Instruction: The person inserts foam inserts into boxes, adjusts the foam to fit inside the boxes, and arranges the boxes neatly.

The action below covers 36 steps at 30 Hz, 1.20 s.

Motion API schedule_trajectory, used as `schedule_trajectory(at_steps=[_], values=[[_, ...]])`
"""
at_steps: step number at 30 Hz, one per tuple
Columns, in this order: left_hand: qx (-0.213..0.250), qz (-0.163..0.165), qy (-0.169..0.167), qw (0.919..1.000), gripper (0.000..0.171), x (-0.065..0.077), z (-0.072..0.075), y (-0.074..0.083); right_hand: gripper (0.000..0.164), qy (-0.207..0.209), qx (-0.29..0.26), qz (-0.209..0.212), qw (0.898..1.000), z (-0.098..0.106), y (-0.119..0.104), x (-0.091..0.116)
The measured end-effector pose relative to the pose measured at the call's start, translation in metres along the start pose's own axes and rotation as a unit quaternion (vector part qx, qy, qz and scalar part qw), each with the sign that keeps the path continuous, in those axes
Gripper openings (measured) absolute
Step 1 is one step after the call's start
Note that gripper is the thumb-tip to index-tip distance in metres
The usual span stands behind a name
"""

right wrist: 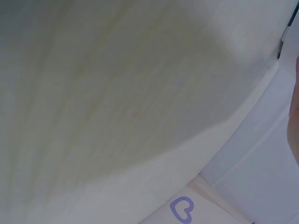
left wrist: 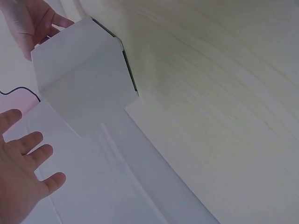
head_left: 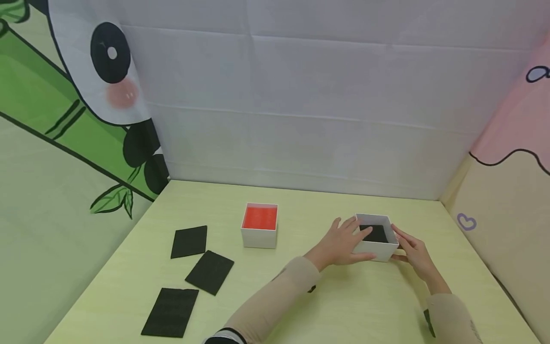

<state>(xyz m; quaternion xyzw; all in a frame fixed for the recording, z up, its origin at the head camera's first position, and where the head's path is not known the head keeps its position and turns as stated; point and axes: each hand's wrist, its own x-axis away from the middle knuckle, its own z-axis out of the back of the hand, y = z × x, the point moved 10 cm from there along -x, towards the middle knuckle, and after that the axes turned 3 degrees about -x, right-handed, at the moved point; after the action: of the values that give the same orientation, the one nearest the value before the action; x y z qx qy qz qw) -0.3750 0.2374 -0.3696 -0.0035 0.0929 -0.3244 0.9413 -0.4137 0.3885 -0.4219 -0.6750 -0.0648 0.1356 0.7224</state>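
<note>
A white open-topped box stands at the right of the table, with a black square piece inside. My right hand grips the box's right wall, thumb near the rim and fingers lower down. Over the box's left side, my left hand has its fingers spread and fairly straight. The left wrist view shows the left hand apart from the box, while the right hand holds its far side. A dark strip runs along the box's lower edge there. Only a sliver of the right hand appears in the right wrist view.
Another white box with a red inside stands left of centre. Black flat pieces lie on the left of the table: a far one, a middle one and a near one. A pale curtain hangs behind the table.
</note>
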Motion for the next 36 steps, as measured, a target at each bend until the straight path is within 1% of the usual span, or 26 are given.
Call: schedule_trajectory(at_steps=[8, 12, 18, 23, 29, 36], values=[[0.010, 0.018, 0.001, 0.9998, 0.067, 0.010, 0.001, -0.012, 0.042, 0.005, 0.000, -0.015, 1.000, 0.001, 0.001, 0.000], [0.026, 0.025, 0.000, 0.9993, 0.065, 0.016, 0.000, -0.017, 0.043, 0.007, 0.001, -0.023, 1.000, 0.001, 0.004, -0.002], [0.051, 0.036, 0.023, 0.9978, 0.063, 0.024, 0.004, -0.020, 0.044, 0.007, 0.004, -0.028, 1.000, 0.003, 0.005, -0.002], [0.079, 0.046, 0.033, 0.9953, 0.061, 0.033, 0.009, -0.024, 0.043, 0.005, 0.004, -0.018, 1.000, 0.002, 0.002, -0.001], [0.104, 0.046, 0.047, 0.9924, 0.061, 0.044, 0.013, -0.027, 0.041, 0.004, -0.005, -0.012, 1.000, -0.001, 0.001, 0.004], [0.110, 0.039, 0.066, 0.9910, 0.060, 0.054, 0.017, -0.027, 0.041, 0.005, -0.008, -0.013, 1.000, -0.004, 0.004, 0.009]])
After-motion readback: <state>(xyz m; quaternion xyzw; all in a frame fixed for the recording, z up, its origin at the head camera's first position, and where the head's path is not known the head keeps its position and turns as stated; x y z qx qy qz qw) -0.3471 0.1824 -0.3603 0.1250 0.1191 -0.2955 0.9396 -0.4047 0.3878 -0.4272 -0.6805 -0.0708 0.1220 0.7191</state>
